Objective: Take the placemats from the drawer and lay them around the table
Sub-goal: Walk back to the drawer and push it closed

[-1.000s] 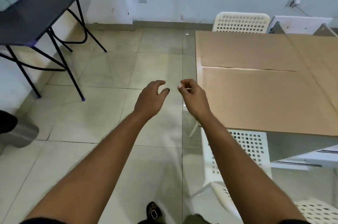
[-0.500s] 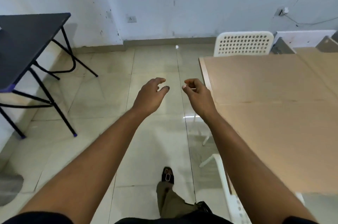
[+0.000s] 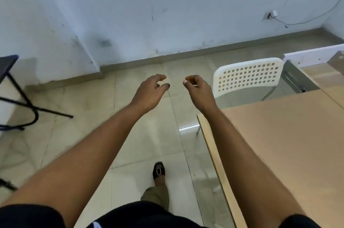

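Both hands hang loosely curled and hold nothing: left [image 3: 149, 91], right [image 3: 198, 91]. No placemats or drawer show. The worktop [image 3: 279, 144] lies at four o'clock, nearer the right hand.

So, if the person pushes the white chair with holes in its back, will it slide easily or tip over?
The white chair looks like thin perforated plastic on slim metal legs, so it is probably light. On the glossy tiled floor it would likely slide easily. A push high on the backrest might tip it, since little weight seems to sit low.
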